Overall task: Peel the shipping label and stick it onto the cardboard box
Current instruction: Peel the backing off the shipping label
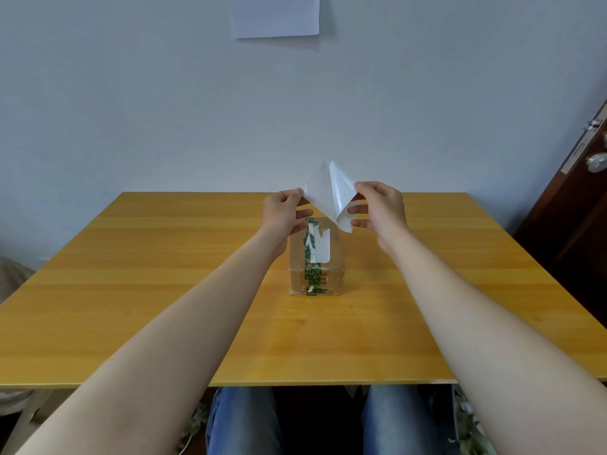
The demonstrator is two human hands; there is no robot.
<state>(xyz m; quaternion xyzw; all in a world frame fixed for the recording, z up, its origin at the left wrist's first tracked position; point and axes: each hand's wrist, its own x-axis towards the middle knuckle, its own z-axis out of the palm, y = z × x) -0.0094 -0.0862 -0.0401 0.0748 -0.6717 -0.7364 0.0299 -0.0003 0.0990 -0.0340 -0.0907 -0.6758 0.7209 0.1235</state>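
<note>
Pale blue-grey wall (131, 93) fills the background beyond both hands, with a white sheet of paper (276, 14) pinned high above them and a dark wooden door (578, 205) with a metal knob off to the far side of the right hand. Below the hands spreads a yellow wood-grain table (131, 290), and under its near edge show the person's blue jeans (243, 421). Both bare forearms reach forward over the table. Directly beneath and just nearer than the hands sits the cardboard box (316, 267), sealed with green-printed tape and carrying a torn white patch on its top. Between the hands, raised above the box, is the shipping label (320, 192), partly split from its glossy backing sheet (341, 201), the two layers joined at the top and opening downward. The left hand (285, 213) pinches the label's outer corner between thumb and forefinger, its other fingers loosely curled. The right hand (377, 208) pinches the backing's edge the same way, remaining fingers extended toward the left hand.
</note>
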